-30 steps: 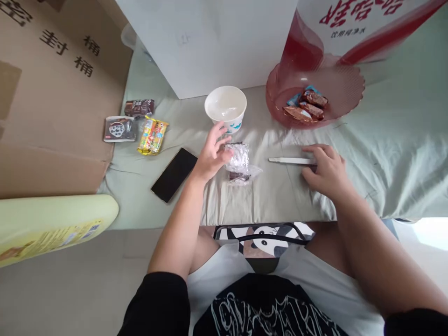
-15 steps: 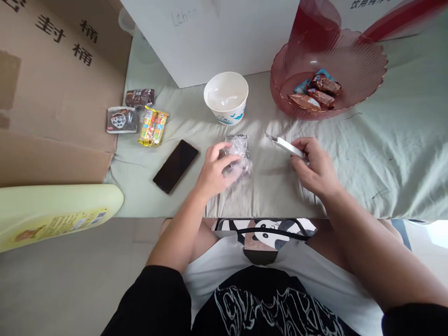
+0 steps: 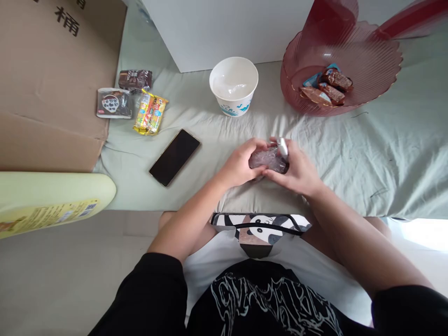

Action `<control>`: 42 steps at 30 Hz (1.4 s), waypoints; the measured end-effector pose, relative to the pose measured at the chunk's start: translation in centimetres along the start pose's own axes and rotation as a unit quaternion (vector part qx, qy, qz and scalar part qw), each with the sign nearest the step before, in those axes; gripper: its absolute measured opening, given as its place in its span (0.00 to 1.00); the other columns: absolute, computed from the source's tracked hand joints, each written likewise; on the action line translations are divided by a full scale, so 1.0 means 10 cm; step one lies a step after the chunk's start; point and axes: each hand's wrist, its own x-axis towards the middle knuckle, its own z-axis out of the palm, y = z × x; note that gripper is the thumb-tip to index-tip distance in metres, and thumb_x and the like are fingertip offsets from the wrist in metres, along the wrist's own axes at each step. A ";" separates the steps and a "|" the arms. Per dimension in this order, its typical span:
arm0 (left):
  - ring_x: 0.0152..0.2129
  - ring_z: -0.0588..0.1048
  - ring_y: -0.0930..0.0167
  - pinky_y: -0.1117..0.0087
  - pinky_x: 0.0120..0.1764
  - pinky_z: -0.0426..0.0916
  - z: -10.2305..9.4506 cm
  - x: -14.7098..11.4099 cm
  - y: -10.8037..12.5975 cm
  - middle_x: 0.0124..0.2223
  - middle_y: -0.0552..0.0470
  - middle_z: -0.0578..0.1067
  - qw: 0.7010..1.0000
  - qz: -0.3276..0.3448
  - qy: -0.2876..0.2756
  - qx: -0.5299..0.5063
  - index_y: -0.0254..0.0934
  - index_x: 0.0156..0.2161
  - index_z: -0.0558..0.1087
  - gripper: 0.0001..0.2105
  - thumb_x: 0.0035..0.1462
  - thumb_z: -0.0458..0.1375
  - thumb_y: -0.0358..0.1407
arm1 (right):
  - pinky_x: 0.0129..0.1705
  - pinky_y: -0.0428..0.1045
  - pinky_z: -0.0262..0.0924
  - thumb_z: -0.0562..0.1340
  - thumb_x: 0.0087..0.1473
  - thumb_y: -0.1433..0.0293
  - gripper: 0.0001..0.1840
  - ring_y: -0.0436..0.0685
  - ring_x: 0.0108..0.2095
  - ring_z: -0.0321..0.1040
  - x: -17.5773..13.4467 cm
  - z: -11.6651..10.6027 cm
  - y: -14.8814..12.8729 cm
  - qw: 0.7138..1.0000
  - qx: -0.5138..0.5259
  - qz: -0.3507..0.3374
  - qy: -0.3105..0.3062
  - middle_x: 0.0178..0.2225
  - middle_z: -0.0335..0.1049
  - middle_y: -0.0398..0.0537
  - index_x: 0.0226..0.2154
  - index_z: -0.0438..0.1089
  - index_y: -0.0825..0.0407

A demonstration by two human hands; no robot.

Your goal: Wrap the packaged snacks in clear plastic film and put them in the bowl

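Observation:
Both hands close around a crumpled clear plastic wrapper [image 3: 269, 161] low over the cloth. My left hand [image 3: 243, 163] grips its left side, thumb below and fingers above. On the other side, my right hand [image 3: 297, 170] presses against the wrapper with its thumb at the lower edge. A white utility knife [image 3: 282, 147] is tucked in the right hand's fingers, seen nearly end-on; its blade cannot be made out. Beyond the hands stands a white paper cup [image 3: 234, 86] with blue print. A dark phone [image 3: 175, 157] lies left of the left hand.
A pink ribbed bowl [image 3: 380, 70] holds several wrapped snacks [image 3: 332, 86] at the back right. Packaged snacks [image 3: 150, 112] lie at the left by a cardboard box [image 3: 59, 93]. A white box [image 3: 227, 32] stands behind the cup. A yellow-green container [image 3: 56, 186] juts in at left.
My left hand has moved right with the wrapper gathered in it. My right hand has come left to meet it, turning the knife upward. The view has shifted slightly.

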 end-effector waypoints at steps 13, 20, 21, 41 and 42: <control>0.49 0.76 0.59 0.59 0.54 0.70 0.09 -0.11 0.00 0.51 0.44 0.77 0.989 -0.060 0.125 0.057 0.42 0.56 0.70 0.29 0.53 0.68 0.51 | 0.32 0.50 0.57 0.65 0.48 0.58 0.19 0.51 0.27 0.58 0.04 0.13 -0.07 0.963 0.174 0.136 0.156 0.25 0.64 0.39 0.26 0.53 0.46; 0.52 0.76 0.63 0.65 0.53 0.72 0.04 0.01 -0.08 0.57 0.44 0.74 0.987 -0.051 0.119 -0.096 0.46 0.59 0.65 0.37 0.49 0.68 0.59 | 0.34 0.52 0.56 0.63 0.50 0.58 0.14 0.55 0.29 0.61 0.00 0.23 -0.15 0.991 0.094 0.085 0.048 0.27 0.65 0.42 0.28 0.59 0.47; 0.52 0.76 0.63 0.65 0.53 0.72 0.03 0.01 -0.10 0.57 0.45 0.74 0.986 -0.059 0.121 -0.099 0.46 0.60 0.64 0.36 0.49 0.68 0.57 | 0.35 0.52 0.57 0.62 0.51 0.58 0.14 0.55 0.29 0.61 0.00 0.23 -0.16 0.991 0.093 0.079 0.052 0.27 0.65 0.42 0.28 0.59 0.47; 0.54 0.76 0.58 0.59 0.53 0.74 -0.08 0.00 -0.23 0.64 0.39 0.69 0.995 -0.025 0.093 -0.010 0.47 0.69 0.55 0.42 0.55 0.65 0.56 | 0.31 0.49 0.60 0.56 0.63 0.62 0.16 0.52 0.21 0.66 -0.23 0.22 -0.15 0.994 0.076 0.060 0.052 0.30 0.78 0.43 0.52 0.66 0.47; 0.54 0.76 0.58 0.59 0.53 0.74 -0.07 -0.01 -0.24 0.64 0.39 0.69 0.995 -0.021 0.095 -0.018 0.46 0.67 0.58 0.40 0.55 0.66 0.56 | 0.31 0.49 0.60 0.56 0.63 0.63 0.18 0.51 0.20 0.65 -0.24 0.23 -0.16 0.995 0.057 0.064 0.053 0.30 0.78 0.43 0.53 0.67 0.47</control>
